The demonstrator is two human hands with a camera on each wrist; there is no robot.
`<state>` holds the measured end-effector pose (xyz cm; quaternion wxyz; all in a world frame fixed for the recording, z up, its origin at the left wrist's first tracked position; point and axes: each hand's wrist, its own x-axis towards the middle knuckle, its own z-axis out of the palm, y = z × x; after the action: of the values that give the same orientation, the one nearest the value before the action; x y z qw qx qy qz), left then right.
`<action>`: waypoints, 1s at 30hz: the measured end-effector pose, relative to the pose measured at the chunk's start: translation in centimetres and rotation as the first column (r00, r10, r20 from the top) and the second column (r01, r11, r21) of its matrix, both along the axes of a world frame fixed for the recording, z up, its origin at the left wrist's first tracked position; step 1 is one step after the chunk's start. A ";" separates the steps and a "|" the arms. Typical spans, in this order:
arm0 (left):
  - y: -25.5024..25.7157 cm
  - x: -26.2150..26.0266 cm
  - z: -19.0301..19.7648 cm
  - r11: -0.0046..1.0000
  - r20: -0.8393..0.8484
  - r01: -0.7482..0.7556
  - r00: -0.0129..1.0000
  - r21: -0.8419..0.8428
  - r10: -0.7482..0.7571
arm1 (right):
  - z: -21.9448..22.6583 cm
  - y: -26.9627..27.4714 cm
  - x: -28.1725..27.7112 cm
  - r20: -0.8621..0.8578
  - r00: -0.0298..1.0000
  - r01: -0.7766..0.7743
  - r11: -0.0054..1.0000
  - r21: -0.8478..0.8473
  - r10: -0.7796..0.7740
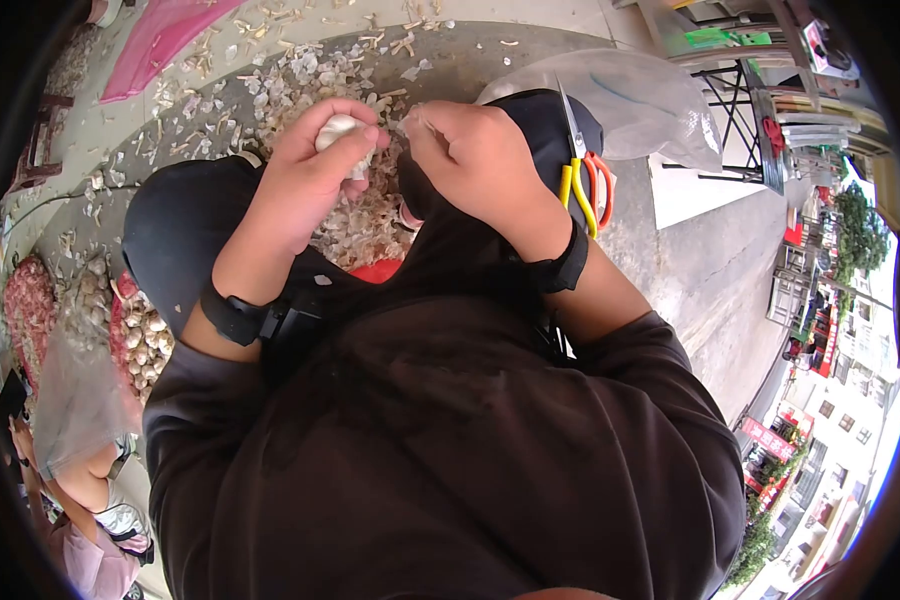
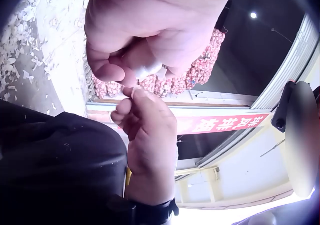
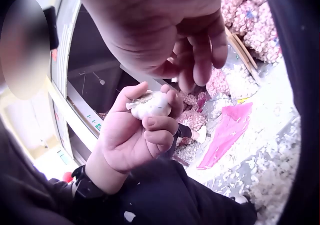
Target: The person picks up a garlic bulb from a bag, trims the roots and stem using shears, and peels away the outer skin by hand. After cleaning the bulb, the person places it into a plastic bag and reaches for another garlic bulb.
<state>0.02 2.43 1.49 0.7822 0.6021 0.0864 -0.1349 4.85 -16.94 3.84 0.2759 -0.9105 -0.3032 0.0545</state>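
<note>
My left hand (image 1: 315,165) holds a white garlic bulb (image 3: 154,106), fingers and thumb curled round it, stem toward the thumb in the right wrist view. Close beside it is my right hand (image 1: 480,160), its thumb and fingertips pinched together on a thin pale flake of garlic skin (image 1: 412,124). In the left wrist view, the right fingertips come right up to the left hand's fingers. Scissors (image 1: 578,150) with yellow and orange handles lie on the right thigh, blades pointing forward.
Peel scraps (image 1: 320,75) cover the floor ahead and between the legs. A pink plastic sheet (image 1: 160,45) lies at front left. Net bags of garlic (image 1: 142,335) stand left, near another person (image 1: 95,540). A clear plastic bag (image 1: 640,100) spreads beyond the right knee.
</note>
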 end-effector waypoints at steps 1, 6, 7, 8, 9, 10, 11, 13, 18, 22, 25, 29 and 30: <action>-0.1 0.0 -0.1 0.999 0.042 0.013 0.999 0.051 -0.015 | 0.1 0.2 -0.1 0.103 0.995 -0.019 0.999 0.047 0.014; -2.1 -0.6 -1.5 0.993 0.145 0.045 0.989 -0.109 -0.029 | 0.7 1.4 -1.7 0.290 0.943 -0.235 0.942 0.240 0.161; -1.8 -0.7 -1.3 0.981 0.105 0.121 0.989 -0.149 -0.106 | 0.0 1.0 -1.3 0.247 0.940 -0.292 0.928 0.234 0.233; -1.7 -0.9 -0.9 0.962 0.068 0.196 0.980 -0.192 -0.186 | -0.4 0.7 -1.1 0.203 0.931 -0.347 0.909 0.230 0.303; -2.0 -1.0 -0.2 0.977 0.025 0.158 0.987 -0.144 -0.156 | 0.3 0.6 -1.2 0.197 0.938 -0.329 0.915 0.233 0.287; -1.7 -0.9 0.0 0.971 0.003 0.159 0.987 -0.179 -0.161 | 0.5 0.4 -1.2 0.192 0.944 -0.313 0.915 0.253 0.269; -1.4 -0.9 0.1 0.964 -0.019 0.159 0.986 -0.214 -0.166 | 0.5 0.2 -1.2 0.186 0.950 -0.296 0.915 0.273 0.252; -1.3 -1.0 -0.1 0.955 -0.010 0.161 0.986 -0.247 -0.169 | 0.9 -0.4 -1.3 0.129 0.961 -0.271 0.916 0.297 0.243; -1.3 -1.0 0.0 0.953 -0.006 0.157 0.986 -0.259 -0.164 | 0.2 -0.5 -1.7 -0.307 0.916 -0.036 0.815 0.579 0.258; -1.1 -1.1 -0.2 0.947 -0.003 0.145 0.988 -0.287 -0.153 | -1.0 -0.7 -1.6 -0.558 0.749 0.176 0.705 0.687 0.357; -1.2 -1.0 -0.6 0.941 -0.030 0.108 0.992 -0.321 -0.124 | -1.5 -0.7 -1.4 -0.603 0.725 0.254 0.686 0.682 0.331; -0.9 -1.0 -0.7 0.916 -0.002 0.190 0.979 -0.353 -0.204 | -2.1 -0.2 -1.4 -0.615 0.747 0.307 0.689 0.656 0.252; -0.9 -1.0 -0.8 0.940 -0.015 0.169 0.983 -0.295 -0.181 | -2.2 0.0 -1.6 -0.603 0.766 0.301 0.703 0.644 0.225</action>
<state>-1.00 1.51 0.70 0.8456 0.4820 0.0279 -0.2276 3.27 -16.92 1.60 0.6917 -0.6624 -0.1663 0.2349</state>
